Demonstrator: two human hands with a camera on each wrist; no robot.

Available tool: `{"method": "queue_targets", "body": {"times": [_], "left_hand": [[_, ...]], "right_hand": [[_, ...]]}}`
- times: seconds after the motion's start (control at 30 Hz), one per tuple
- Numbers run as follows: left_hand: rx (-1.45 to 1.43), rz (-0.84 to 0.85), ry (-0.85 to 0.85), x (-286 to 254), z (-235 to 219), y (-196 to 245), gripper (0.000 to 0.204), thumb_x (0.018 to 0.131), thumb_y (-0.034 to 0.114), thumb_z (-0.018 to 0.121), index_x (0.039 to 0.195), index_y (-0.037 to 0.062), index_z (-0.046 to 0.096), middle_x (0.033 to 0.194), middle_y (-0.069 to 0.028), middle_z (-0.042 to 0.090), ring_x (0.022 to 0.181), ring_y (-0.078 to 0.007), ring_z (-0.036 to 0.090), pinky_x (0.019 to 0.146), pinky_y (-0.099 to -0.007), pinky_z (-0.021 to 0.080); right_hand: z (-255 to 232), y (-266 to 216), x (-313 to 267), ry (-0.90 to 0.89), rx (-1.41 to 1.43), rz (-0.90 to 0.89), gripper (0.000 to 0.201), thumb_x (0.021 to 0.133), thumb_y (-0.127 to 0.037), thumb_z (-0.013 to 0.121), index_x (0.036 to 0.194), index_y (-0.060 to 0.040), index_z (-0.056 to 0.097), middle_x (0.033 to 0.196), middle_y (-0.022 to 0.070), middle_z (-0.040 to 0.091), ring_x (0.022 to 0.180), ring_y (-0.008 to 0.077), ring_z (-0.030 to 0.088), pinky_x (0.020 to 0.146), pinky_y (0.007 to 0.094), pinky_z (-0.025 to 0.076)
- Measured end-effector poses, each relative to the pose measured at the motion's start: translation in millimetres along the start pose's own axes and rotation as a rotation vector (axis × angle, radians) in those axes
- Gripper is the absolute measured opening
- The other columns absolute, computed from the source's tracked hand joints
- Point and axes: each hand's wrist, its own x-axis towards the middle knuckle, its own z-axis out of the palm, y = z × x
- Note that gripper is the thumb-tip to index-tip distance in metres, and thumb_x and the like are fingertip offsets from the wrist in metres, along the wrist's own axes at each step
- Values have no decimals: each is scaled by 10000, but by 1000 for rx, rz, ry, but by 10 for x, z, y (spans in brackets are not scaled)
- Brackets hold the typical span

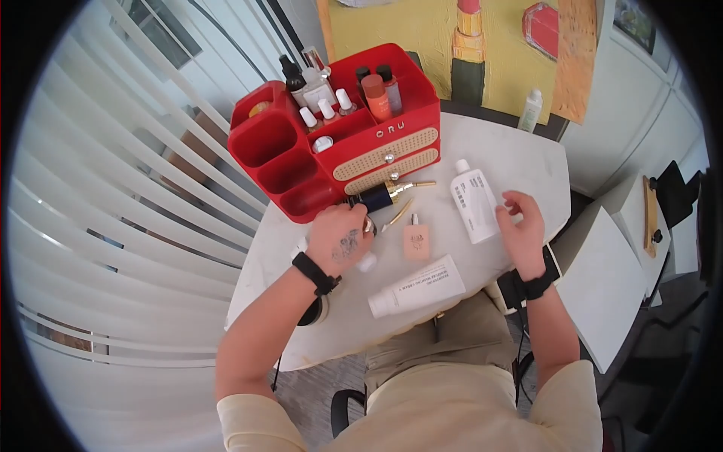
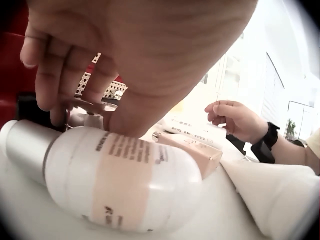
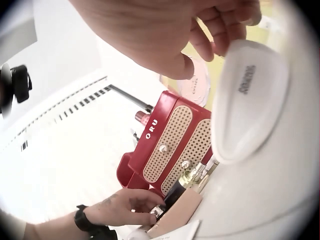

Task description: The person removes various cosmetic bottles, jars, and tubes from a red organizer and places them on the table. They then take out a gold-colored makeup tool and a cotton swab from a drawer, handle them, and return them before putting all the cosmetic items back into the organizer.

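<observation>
Near the front of the red organizer (image 1: 260, 181), my left hand (image 1: 343, 237) pinches a small silver-topped item (image 3: 158, 212), mostly hidden by the fingers. Below that hand, in the left wrist view, lies a white bottle with a peach label (image 2: 122, 180) and a silver cap. My right hand (image 1: 523, 230) hovers by a white lotion bottle (image 1: 474, 203) on its side, fingers loosely bent and holding nothing. Between the hands is a flat peach bottle (image 1: 416, 242). A white tube (image 1: 418, 286) lies closer to my body.
A dark bottle with a gold neck (image 1: 374, 197) lies before the organizer's drawers, near a slim gold piece (image 1: 397, 216). Several bottles stand in the organizer. A small white bottle (image 1: 531, 111) stands at the back right of the marble-look table (image 1: 527, 162). Blinds (image 1: 113, 188) hang at the left.
</observation>
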Motion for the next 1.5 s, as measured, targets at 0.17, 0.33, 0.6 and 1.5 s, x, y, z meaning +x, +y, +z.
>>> {"method": "queue_targets", "body": {"times": [0.17,0.33,0.6,1.5], "left_hand": [[-75,39,190,84,-513,215,292,703,108,715,977,46,635,785,-112,631,749,-301,622,700,-388,506],[-81,76,436,499,-1027,204,368,744,45,717,1097,13,619,913,-137,646,813,-277,637,773,-362,513],[-19,18,244,972,-1038,-86,329,808,98,655,1126,22,623,927,-157,647,830,-296,642,763,-361,520],[-230,1,183,-479,-720,97,348,769,17,667,1114,15,622,1089,-177,630,997,-376,595,853,-415,496]], "right_hand": [[10,294,-133,18,275,196,188,878,-14,608,1065,-22,627,898,39,619,812,90,564,637,226,451],[-3,131,-144,-9,233,190,162,877,-13,609,1037,-13,625,886,37,614,793,85,561,612,224,438],[17,147,-161,26,185,151,142,851,9,609,991,-3,628,884,76,622,764,147,585,646,266,466],[50,207,-217,73,200,188,169,885,-13,600,1050,-14,636,898,35,625,736,80,548,606,227,450]]}}
